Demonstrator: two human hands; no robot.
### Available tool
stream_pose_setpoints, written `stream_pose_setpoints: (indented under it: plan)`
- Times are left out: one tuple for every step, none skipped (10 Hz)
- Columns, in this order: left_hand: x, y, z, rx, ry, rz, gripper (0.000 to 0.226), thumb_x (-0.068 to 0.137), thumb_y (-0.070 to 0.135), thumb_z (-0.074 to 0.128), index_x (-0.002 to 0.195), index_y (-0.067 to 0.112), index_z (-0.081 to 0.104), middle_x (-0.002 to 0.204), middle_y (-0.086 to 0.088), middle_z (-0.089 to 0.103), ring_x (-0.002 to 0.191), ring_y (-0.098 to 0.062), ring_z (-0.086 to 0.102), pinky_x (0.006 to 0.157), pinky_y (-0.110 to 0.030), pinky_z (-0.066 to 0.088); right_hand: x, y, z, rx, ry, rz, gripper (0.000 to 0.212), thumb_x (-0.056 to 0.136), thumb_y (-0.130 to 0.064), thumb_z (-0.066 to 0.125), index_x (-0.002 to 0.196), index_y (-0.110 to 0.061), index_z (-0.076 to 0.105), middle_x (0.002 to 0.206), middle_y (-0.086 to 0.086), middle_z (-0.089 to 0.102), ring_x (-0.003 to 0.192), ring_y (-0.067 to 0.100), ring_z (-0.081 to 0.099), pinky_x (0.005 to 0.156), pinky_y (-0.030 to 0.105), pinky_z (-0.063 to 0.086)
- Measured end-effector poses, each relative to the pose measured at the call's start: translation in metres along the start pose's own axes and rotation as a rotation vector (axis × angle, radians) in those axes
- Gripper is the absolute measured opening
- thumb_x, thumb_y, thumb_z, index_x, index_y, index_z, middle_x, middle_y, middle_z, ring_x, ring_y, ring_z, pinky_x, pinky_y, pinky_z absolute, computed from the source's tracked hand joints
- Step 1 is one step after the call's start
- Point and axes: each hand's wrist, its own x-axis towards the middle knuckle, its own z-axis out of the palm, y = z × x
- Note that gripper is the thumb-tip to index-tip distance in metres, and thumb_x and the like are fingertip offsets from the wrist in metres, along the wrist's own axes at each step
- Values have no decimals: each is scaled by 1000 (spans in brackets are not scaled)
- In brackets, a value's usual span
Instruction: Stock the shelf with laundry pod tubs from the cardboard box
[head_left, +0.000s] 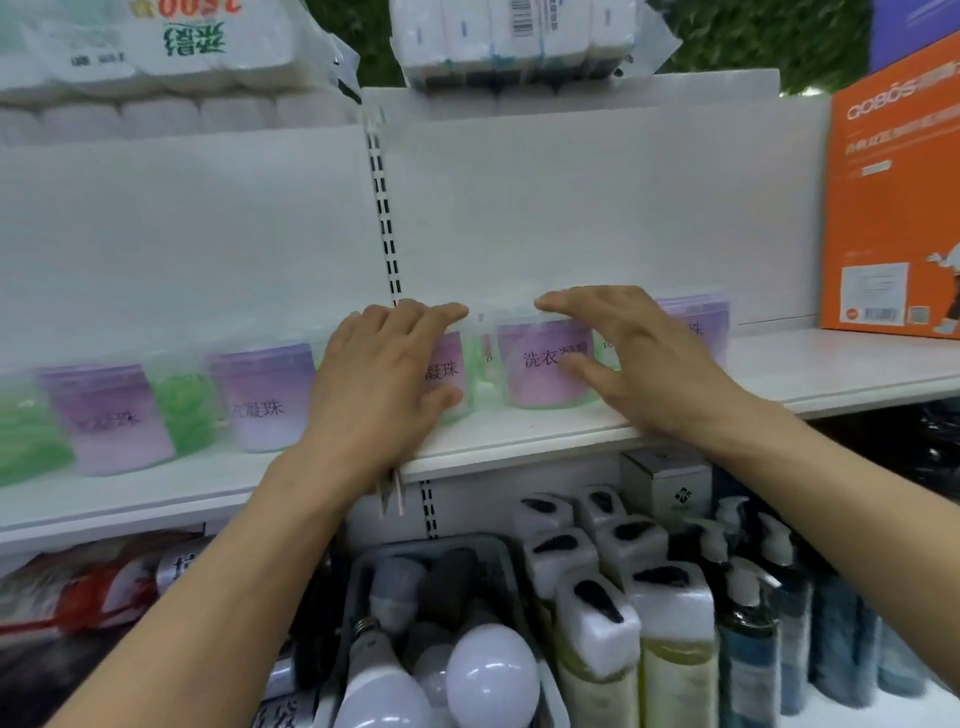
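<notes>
Several clear laundry pod tubs with purple labels and green pods stand in a row on the white shelf (519, 436). My left hand (379, 374) reaches over one tub (444, 371), fingers spread and nearly straight, thumb beside its label. My right hand (639, 364) hovers with spread fingers over another tub (545, 364), fingertips at its lid. Two more tubs (109, 415) (270, 395) stand further left, and one (696, 325) sits behind my right hand. The cardboard box is out of view.
An orange carton (893, 208) stands on the shelf at the right. Packs of tissue rolls (156, 52) lie on the shelf above. Below are a bin of light bulbs (467, 665), several pump bottles (675, 623) and red packets (78, 587).
</notes>
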Motion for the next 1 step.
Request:
stream_pose_setpoints:
  plan:
    - [0,2,-2,4,-36,-29,68,80,37,65,142,33,36,129,6,50,115,-21,44,103,-35,29,0,-5,-2,-55,-44,-2,52,91,-30,57,139,-39,39,141,-12,44,131,10,33,96,24,31]
